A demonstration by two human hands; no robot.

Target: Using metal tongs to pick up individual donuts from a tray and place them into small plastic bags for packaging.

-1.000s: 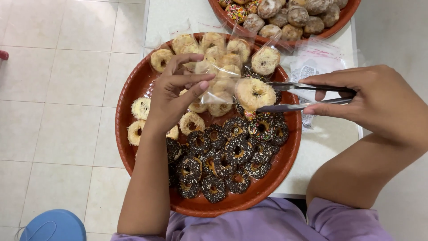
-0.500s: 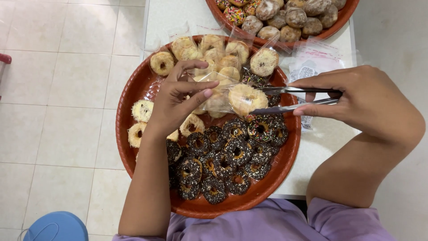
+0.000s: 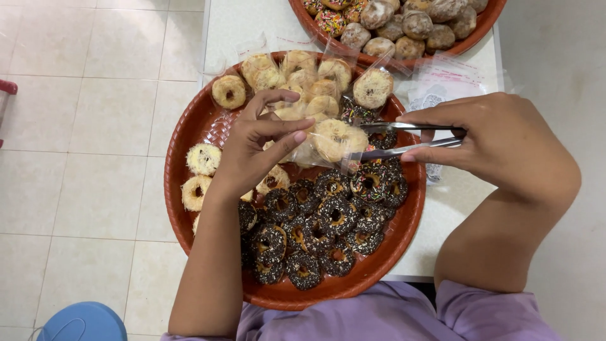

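My right hand point(image 3: 495, 142) grips metal tongs point(image 3: 410, 139) whose tips pinch a pale crumb-coated donut point(image 3: 338, 139). The donut sits partly inside a clear plastic bag point(image 3: 303, 151) that my left hand point(image 3: 255, 148) holds open with its fingers. Both hands hover over a round red tray point(image 3: 189, 132). The tray carries several chocolate-sprinkled donuts point(image 3: 315, 227) at the near side, pale donuts point(image 3: 202, 173) at the left, and bagged pale donuts point(image 3: 297, 72) at the far side.
A second red tray point(image 3: 473, 41) with assorted donuts stands at the far edge of the white table point(image 3: 243, 25). Empty clear bags point(image 3: 442, 82) lie between the trays. Tiled floor lies to the left, with a blue round object point(image 3: 82, 322) at the bottom left.
The tongs have carried the pale donut leftward into the mouth of the bag, and my left hand's fingers have shifted around the bag opening.
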